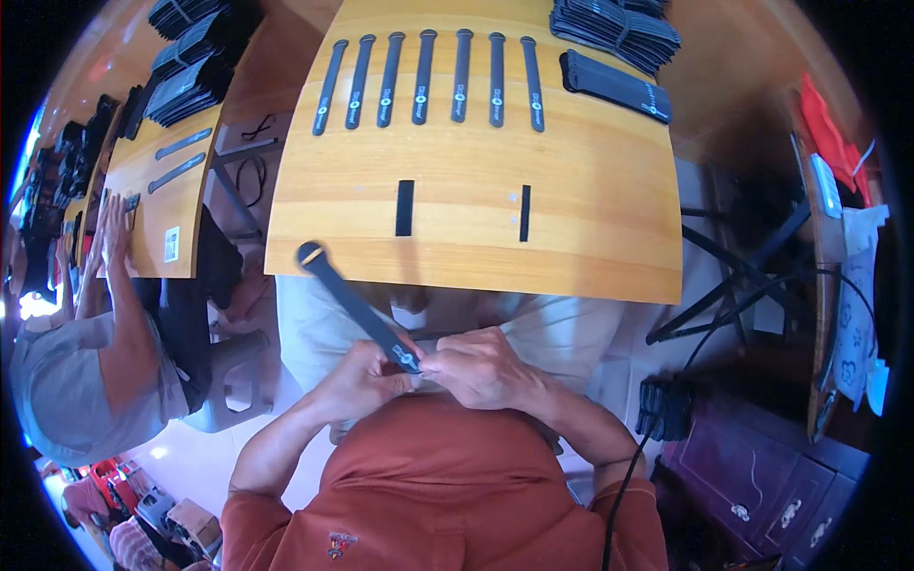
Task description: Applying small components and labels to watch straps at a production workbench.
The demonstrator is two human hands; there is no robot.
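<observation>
In front of my belly I hold a dark grey strap (357, 303) with a rounded, slotted end that points up and away to the left. My left hand (364, 383) is closed on its near end, by a pale printed mark. Beside it, the fingers of my right hand (479, 369) pinch at the tip of the same end; the exact grip is partly hidden. Ahead on the wooden table (590, 209) lie two short black strips, a wider one (406, 207) on the left and a narrower one (525, 213) on the right.
Several like straps (421, 76) lie in a row at the table's far side. At its far right are a flat stack (616, 88) and tied bundles (619, 33). Another person (105, 362) sits at a table on the left. A black cable (705, 338) hangs on the right.
</observation>
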